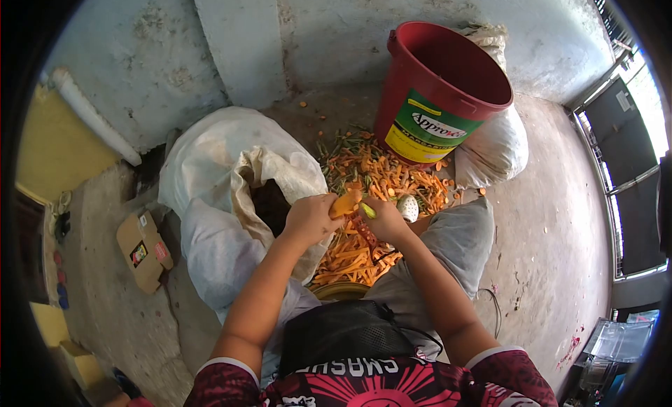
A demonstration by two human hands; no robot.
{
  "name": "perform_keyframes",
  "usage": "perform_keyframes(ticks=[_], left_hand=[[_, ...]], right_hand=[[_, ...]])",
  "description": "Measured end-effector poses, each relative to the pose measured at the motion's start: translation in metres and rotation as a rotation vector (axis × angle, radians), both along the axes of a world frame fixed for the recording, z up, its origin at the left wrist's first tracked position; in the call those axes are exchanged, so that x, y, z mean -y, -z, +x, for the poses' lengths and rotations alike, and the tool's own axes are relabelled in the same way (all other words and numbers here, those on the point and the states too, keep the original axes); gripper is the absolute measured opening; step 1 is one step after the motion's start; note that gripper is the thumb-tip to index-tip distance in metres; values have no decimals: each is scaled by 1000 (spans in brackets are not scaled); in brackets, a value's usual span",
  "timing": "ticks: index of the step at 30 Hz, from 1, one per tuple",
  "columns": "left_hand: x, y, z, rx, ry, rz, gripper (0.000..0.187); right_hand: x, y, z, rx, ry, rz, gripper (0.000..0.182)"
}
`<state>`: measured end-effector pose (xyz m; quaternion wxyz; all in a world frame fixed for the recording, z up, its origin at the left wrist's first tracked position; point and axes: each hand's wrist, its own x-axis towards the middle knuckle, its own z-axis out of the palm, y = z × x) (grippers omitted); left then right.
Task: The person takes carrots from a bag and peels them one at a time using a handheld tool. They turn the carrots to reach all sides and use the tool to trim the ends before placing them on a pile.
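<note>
My left hand (312,219) is closed round an orange carrot (345,204), whose end points to the right. Close beside it, my right hand (381,219) grips a small tool with a yellow-green handle (367,210); its working end is too small to make out. Below and beyond both hands lies a heap of orange peelings (357,256) mixed with green strips. An open whitish sack (245,179) stands just left of my left hand, its inside dark.
A large red bucket (448,92) with a green and yellow label stands beyond the peelings. Behind it leans a white sack (497,151). Flattened cardboard (143,253) lies at the left. The rim of a yellowish basin (339,291) shows between my legs.
</note>
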<state>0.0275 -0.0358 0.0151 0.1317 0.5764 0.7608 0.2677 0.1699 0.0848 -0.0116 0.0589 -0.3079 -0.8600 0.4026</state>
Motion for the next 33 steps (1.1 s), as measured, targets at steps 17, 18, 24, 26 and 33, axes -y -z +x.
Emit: perform_keyframes(ticks=[17,18,24,26,33], left_hand=[[-5,-18,38,146,161,416,28],[-6,-19,33,84,157,452,29],[-3,-7,12,602,129,254,27],[-4,-1,3,617,164,354,26],[7,2,-26,960,-5,245,24]], right_hand=[[-14,145,-15,-352,-260,-340,27],[-1,123,-19,-373,-239,-392,27],[11,31,-20,-38,-4,-827,25],[-1,39,-19,-92,112,-949,24],[-17,18,-21,-412,188,-1058,32]])
